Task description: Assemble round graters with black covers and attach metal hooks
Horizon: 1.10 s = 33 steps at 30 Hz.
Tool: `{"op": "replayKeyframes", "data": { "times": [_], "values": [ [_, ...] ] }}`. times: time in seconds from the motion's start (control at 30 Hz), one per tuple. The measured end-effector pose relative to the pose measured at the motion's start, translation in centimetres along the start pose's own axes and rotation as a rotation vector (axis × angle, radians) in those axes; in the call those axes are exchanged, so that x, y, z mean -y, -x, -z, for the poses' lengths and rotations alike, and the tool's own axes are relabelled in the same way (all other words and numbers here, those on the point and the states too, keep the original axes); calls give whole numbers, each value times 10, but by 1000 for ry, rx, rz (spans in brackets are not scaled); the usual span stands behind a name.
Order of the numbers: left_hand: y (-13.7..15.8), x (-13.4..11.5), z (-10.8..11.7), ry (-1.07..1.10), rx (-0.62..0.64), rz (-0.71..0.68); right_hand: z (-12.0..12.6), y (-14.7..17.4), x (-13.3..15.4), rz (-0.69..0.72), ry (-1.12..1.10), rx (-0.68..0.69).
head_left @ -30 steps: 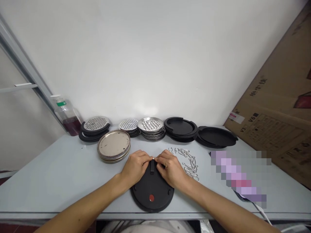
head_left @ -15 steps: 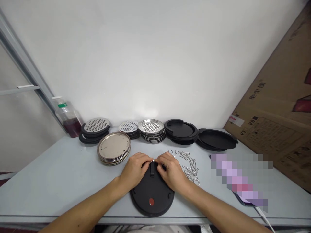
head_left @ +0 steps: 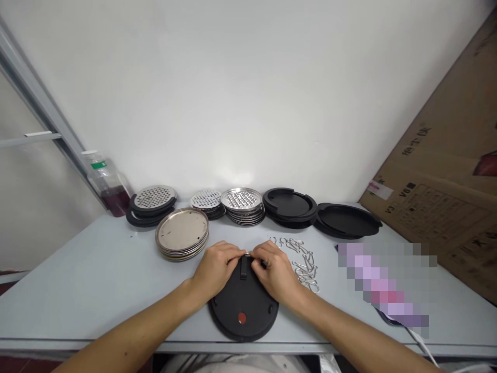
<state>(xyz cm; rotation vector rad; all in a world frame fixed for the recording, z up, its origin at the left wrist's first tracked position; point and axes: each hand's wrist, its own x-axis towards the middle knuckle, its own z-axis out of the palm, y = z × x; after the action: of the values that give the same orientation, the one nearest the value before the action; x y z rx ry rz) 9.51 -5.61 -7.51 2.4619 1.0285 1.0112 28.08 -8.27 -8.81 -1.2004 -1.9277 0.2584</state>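
Observation:
A black round disc [head_left: 244, 305] with a red dot lies on the table in front of me. At its far edge, a small shiny bit of a metal wire clip [head_left: 247, 254] shows between my fingertips. My left hand [head_left: 219, 267] pinches it from the left with thumb and index finger. From the right, my right hand [head_left: 274, 269] closes on it, fingers curled over the disc's rim. Most of the clip is hidden by the fingers. Beside my right hand lie several loose bent wire clips [head_left: 305, 267].
Behind the disc stand a stack of metal plates [head_left: 182, 230], perforated grater plates [head_left: 155, 198], a stack of grater discs [head_left: 243, 202] and black round rings [head_left: 291, 204]. A black tray [head_left: 349, 220], a blurred-out phone [head_left: 382, 285], a cardboard box [head_left: 435, 186] and a bottle [head_left: 112, 191] stand around.
The view has shifted slightly. Both hands keep their pinch at the disc's far edge, with the shiny metal bit between them looking slightly flatter.

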Motion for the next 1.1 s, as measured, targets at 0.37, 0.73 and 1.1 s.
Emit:
{"op": "replayKeyframes", "data": {
  "times": [0.37, 0.73, 1.1],
  "values": [
    [1, 2, 2, 24, -34, 57, 6, -8, -2, -60, -75, 2],
    [-9, 3, 9, 32, -48, 112, 11, -19, -12, -212, -380, -16],
    [-30, -14, -7, -52, 40, 68, 11, -16, -9, -121, -283, -113]
  ]
}}
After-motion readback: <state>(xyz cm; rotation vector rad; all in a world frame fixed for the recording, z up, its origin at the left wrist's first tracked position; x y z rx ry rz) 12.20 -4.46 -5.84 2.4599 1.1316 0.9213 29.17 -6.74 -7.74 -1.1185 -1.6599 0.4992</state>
